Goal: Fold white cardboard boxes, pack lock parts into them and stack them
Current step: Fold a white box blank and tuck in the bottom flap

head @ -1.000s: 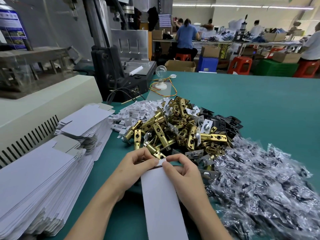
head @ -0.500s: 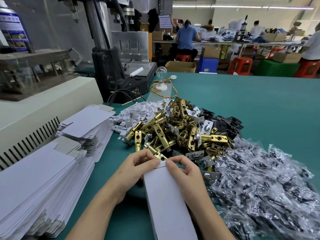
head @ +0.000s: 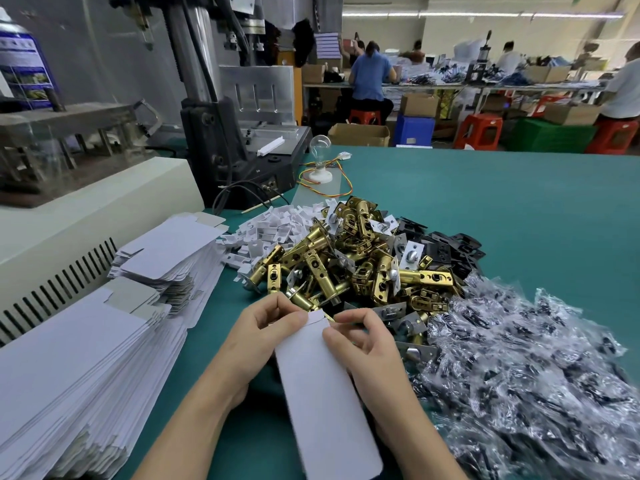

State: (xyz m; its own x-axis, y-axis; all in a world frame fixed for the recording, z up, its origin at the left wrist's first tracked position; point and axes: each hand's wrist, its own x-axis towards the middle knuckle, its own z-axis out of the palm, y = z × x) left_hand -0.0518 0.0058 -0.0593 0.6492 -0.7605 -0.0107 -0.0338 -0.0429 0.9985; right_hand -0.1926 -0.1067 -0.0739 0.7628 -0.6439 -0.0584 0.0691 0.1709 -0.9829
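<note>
Curled fingers of the left hand (head: 258, 336) and right hand (head: 360, 344) pinch the far end of a long white cardboard box (head: 320, 393), held above the green table (head: 502, 209). Beyond lies a heap of brass lock parts (head: 353, 268); flat box blanks (head: 79, 368) are stacked at left.

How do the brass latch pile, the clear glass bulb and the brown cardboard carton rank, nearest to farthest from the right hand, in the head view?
1. Brass latch pile: just ahead of right hand.
2. Clear glass bulb: farther back, left.
3. Brown cardboard carton: beyond the table.
</note>
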